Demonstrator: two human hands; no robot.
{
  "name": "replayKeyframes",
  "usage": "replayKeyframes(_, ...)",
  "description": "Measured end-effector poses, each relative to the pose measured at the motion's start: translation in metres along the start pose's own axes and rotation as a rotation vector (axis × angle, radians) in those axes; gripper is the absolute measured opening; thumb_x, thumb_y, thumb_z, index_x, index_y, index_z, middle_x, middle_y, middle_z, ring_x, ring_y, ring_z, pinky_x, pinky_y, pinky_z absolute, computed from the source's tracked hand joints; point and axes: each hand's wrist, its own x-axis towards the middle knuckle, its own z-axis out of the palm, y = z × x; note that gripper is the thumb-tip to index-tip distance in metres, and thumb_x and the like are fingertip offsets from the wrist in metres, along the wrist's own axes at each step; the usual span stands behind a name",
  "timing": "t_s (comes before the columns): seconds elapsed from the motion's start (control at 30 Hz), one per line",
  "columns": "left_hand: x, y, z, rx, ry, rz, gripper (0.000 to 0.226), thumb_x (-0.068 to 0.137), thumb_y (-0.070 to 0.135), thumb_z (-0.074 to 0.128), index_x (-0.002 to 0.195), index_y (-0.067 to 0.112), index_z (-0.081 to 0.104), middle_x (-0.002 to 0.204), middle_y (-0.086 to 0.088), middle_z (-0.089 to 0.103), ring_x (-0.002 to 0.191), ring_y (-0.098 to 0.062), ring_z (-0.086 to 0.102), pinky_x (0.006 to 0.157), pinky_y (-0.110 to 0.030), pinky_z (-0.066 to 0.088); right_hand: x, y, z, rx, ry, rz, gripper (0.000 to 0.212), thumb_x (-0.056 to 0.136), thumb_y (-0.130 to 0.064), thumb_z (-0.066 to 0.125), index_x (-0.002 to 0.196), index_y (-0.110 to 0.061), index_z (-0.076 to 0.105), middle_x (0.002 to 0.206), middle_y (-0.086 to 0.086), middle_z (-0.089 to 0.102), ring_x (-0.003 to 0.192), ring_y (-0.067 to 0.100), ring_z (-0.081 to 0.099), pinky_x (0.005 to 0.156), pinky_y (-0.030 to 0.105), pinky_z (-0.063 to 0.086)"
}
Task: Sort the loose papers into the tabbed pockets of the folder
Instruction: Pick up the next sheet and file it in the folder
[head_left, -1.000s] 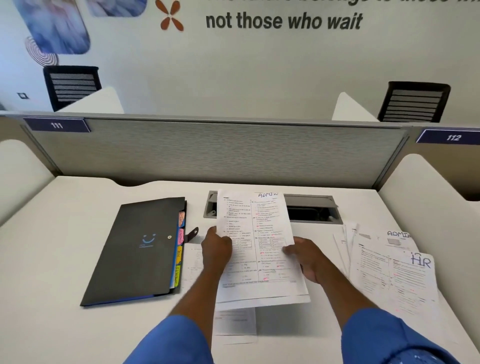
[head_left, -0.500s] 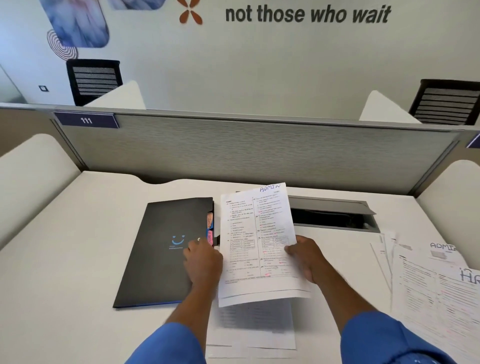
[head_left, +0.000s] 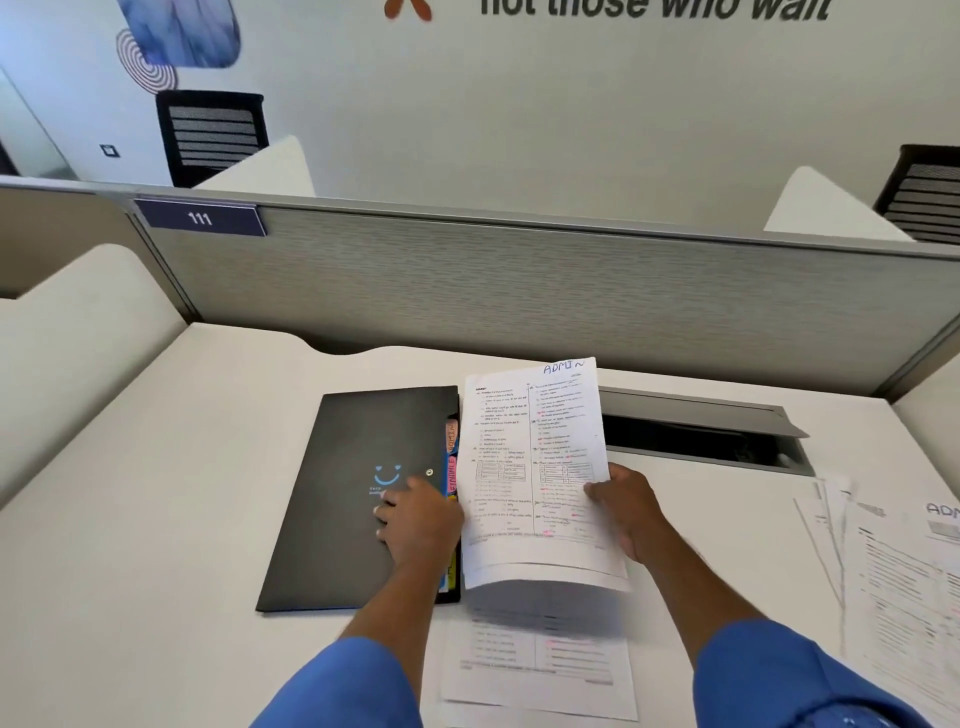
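A black folder (head_left: 343, 499) with a blue smiley lies closed on the white desk, its coloured tabs (head_left: 451, 457) showing along the right edge. My left hand (head_left: 418, 519) rests on the folder's cover near that edge, fingers spread, holding nothing. Just right of the folder, my right hand (head_left: 626, 512) grips a thin stack of printed sheets marked ADMIN (head_left: 535, 467) by its right edge and holds it raised off the desk. More printed sheets (head_left: 540, 660) lie flat on the desk below the raised stack.
A spread pile of papers (head_left: 893, 582) lies at the desk's right edge. Behind the raised sheets is an open cable hatch (head_left: 701, 431) in the desk. A grey partition (head_left: 519, 291) closes off the back.
My left hand has let go of the ADMIN sheets and moved left onto the folder cover. The right hand alone now holds the sheets, lifted slightly higher.
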Motion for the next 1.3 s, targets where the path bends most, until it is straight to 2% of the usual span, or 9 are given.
replayKeyframes(0.1, 0.001, -0.001, -0.007, -0.098, 0.025, 0.006, 0.042, 0.088, 0.021, 0.047, 0.125, 0.003, 0.044, 0.134, -0.026, 0.046, 0.121, -0.043, 0.045, 0.1, -0.055, 0.042, 0.0, -0.001, 0.008, 0.002, 0.008, -0.015, 0.032, 0.083, 0.006, 0.054, 0.088, -0.019, 0.073, 0.098, 0.005, 0.077, 0.09, 0.031, 0.074, 0.087, 0.05, 0.059)
replayKeyframes(0.2, 0.002, -0.003, -0.015, -0.208, 0.063, 0.009, 0.032, 0.081, 0.013, 0.046, 0.111, 0.004, 0.052, 0.113, -0.018, 0.06, 0.103, -0.037, 0.057, 0.089, -0.047, 0.05, -0.002, -0.002, 0.016, -0.009, 0.011, -0.026, 0.033, 0.082, 0.006, 0.053, 0.084, -0.02, 0.073, 0.098, 0.004, 0.077, 0.089, 0.03, 0.074, 0.087, 0.05, 0.059)
replayKeyframes(0.3, 0.004, -0.003, -0.022, -0.272, 0.079, 0.022, 0.019, 0.079, 0.011, 0.048, 0.095, 0.007, 0.056, 0.095, -0.011, 0.065, 0.086, -0.031, 0.061, 0.079, -0.04, 0.053, -0.005, -0.004, 0.023, -0.009, 0.006, -0.04, 0.033, 0.082, 0.006, 0.052, 0.083, -0.021, 0.072, 0.1, 0.005, 0.077, 0.09, 0.031, 0.074, 0.088, 0.051, 0.059)
replayKeyframes(0.4, 0.006, -0.004, -0.026, -0.291, 0.107, 0.033, 0.018, 0.077, 0.013, 0.048, 0.092, 0.008, 0.059, 0.089, -0.007, 0.064, 0.078, -0.026, 0.06, 0.07, -0.033, 0.049, -0.007, -0.007, 0.03, -0.013, -0.009, -0.045, 0.033, 0.082, 0.006, 0.052, 0.084, -0.019, 0.072, 0.1, 0.007, 0.077, 0.09, 0.032, 0.073, 0.087, 0.051, 0.059)
replayKeyframes(0.53, 0.007, -0.007, -0.028, -0.306, 0.133, 0.045, 0.01, 0.075, 0.012, 0.047, 0.081, 0.012, 0.055, 0.075, 0.001, 0.056, 0.061, -0.015, 0.049, 0.057, -0.027, 0.036, -0.012, -0.012, 0.046, -0.07, -0.025, -0.059, 0.031, 0.08, 0.004, 0.051, 0.087, -0.017, 0.073, 0.099, 0.006, 0.077, 0.086, 0.028, 0.074, 0.084, 0.048, 0.061)
replayKeyframes(0.77, 0.008, -0.007, -0.025, -0.283, 0.147, 0.053, 0.011, 0.075, 0.014, 0.046, 0.085, 0.013, 0.051, 0.075, 0.001, 0.047, 0.074, -0.025, 0.049, 0.067, -0.031, 0.037, -0.015, -0.015, 0.074, -0.191, -0.035, -0.102, 0.029, 0.082, 0.002, 0.053, 0.095, -0.014, 0.073, 0.101, 0.007, 0.076, 0.091, 0.029, 0.072, 0.087, 0.048, 0.059)
replayKeyframes(0.93, 0.01, -0.01, -0.021, -0.228, 0.17, 0.087, 0.003, 0.081, 0.018, 0.046, 0.081, 0.015, 0.047, 0.068, 0.004, 0.036, 0.074, -0.024, 0.045, 0.069, -0.029, 0.037, -0.014, -0.015, 0.09, -0.228, -0.031, -0.113, 0.029, 0.083, 0.002, 0.054, 0.101, -0.011, 0.073, 0.104, 0.008, 0.075, 0.093, 0.029, 0.071, 0.087, 0.046, 0.059)
replayKeyframes(1.17, 0.014, -0.013, -0.021, -0.176, 0.228, 0.139, 0.014, 0.083, 0.026, 0.046, 0.081, 0.014, 0.054, 0.071, 0.002, 0.047, 0.069, -0.021, 0.047, 0.065, -0.029, 0.037, -0.014, -0.009, 0.106, -0.255, -0.07, -0.132, 0.032, 0.086, 0.001, 0.054, 0.111, -0.011, 0.071, 0.115, 0.007, 0.073, 0.095, 0.025, 0.07, 0.081, 0.035, 0.059)
replayKeyframes(1.3, 0.013, -0.013, -0.021, -0.154, 0.249, 0.151, 0.014, 0.085, 0.027, 0.047, 0.079, 0.015, 0.053, 0.069, 0.004, 0.047, 0.063, -0.016, 0.045, 0.062, -0.027, 0.036, -0.013, -0.008, 0.108, -0.302, -0.065, -0.127, 0.034, 0.085, 0.0, 0.053, 0.111, -0.012, 0.071, 0.111, 0.005, 0.073, 0.095, 0.026, 0.07, 0.085, 0.041, 0.06)
